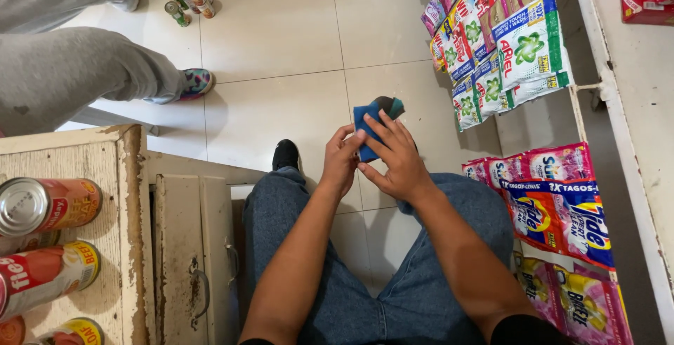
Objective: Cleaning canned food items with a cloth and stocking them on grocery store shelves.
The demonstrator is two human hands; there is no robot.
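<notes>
- Blue fabric wallet (366,122), with a dark teal flap at its far end, held over the person's lap above the pale floor tiles (281,29); its long axis runs from the near end between the hands up and slightly right, so the flap end points away from the body.
- Left hand (342,161): forearm rises from lower centre; fingers curl round the wallet's left edge, thumb and fingertips pinching it, back of the hand toward the camera.
- Right hand (398,161): forearm enters from lower right; fingers lie slightly spread across the wallet's face, fingertips pressing on the blue fabric, thumb beneath near the lower edge. The two hands touch at the wallet's near end.
- Blue jeans (365,296) cover the seated legs below the hands; a black shoe (286,154) shows just left of the left hand.
- Weathered wooden cabinet (126,197) at lower left carries tins of canned meat (45,204) lying on their sides.
- Hanging strips of detergent sachets (512,43) fill the right side, well apart from the hands.
- Another person's grey-trousered leg (77,71) occupies the upper left.
</notes>
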